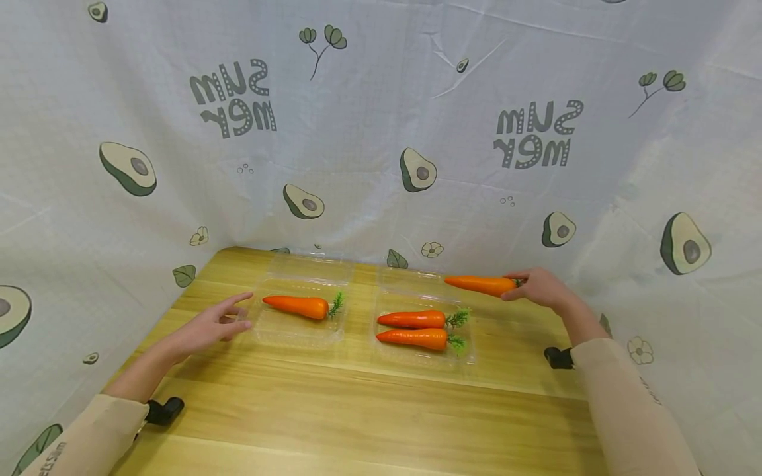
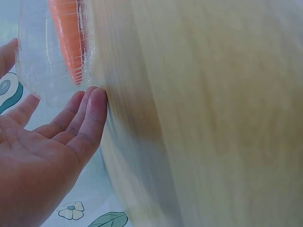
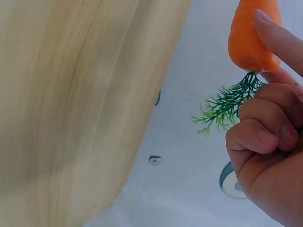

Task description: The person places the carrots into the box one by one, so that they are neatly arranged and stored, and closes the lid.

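Observation:
My right hand (image 1: pixel 540 289) pinches an orange carrot (image 1: pixel 481 285) near its leafy end, thumb on one side and forefinger on the other. In the right wrist view the held carrot's green top (image 3: pixel 232 101) hangs beside the curled other fingers. Its tip points left, over the back of the right clear plastic box (image 1: pixel 470 354). Two carrots (image 1: pixel 412 319) lie side by side in that box. The left clear box (image 1: pixel 297 338) holds one carrot (image 1: pixel 296 305). At this box's left edge my left hand (image 1: pixel 208 325) reaches with loosely extended fingers, holding nothing.
Both boxes have their lids folded back toward the rear, the left lid (image 1: pixel 309 268) near the curtain. A white curtain (image 1: pixel 357 132) printed with avocados encloses the wooden table (image 1: pixel 357 416) at the back and sides.

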Tool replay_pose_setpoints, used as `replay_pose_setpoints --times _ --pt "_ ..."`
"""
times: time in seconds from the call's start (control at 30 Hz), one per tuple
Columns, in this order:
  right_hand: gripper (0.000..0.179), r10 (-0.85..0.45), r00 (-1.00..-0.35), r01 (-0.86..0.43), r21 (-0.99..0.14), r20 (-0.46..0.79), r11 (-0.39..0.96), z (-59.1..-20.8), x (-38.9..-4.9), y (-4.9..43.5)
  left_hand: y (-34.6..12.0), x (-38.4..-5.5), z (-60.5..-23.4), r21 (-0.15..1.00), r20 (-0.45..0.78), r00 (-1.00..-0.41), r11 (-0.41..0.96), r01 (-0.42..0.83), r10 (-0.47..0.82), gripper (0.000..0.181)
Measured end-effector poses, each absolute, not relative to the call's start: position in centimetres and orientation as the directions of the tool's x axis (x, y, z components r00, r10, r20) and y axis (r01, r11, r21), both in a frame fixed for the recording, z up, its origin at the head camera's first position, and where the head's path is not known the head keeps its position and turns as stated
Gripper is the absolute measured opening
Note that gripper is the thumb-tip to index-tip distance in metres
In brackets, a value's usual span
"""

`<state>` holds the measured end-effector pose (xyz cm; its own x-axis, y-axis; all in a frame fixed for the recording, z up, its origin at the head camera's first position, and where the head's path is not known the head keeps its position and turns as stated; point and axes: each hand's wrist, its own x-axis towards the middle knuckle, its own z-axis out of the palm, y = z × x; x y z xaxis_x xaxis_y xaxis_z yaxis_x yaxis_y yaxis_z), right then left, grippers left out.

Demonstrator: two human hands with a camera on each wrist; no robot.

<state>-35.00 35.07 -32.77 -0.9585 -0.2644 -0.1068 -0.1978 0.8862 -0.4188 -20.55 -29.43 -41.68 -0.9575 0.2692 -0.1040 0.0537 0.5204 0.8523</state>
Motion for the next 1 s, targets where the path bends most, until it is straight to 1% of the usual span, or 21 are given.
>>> replay_pose_setpoints --times 0.4,1.0 --pt "0.068 -0.333 -0.940 -0.274 -0.418 -0.074 0.866 -31.4 -34.4 32.6 -29.3 -20.5 -41.6 0.854 -0.116 -0.954 0.518 0.046 0.276 0.076" --pt "0.066 -0.358 -0.933 -0.313 -0.395 -0.044 0.864 -30.8 -34.6 29.2 -29.2 -20.4 -41.5 0.851 -0.113 -0.957 0.523 0.045 0.265 0.075"
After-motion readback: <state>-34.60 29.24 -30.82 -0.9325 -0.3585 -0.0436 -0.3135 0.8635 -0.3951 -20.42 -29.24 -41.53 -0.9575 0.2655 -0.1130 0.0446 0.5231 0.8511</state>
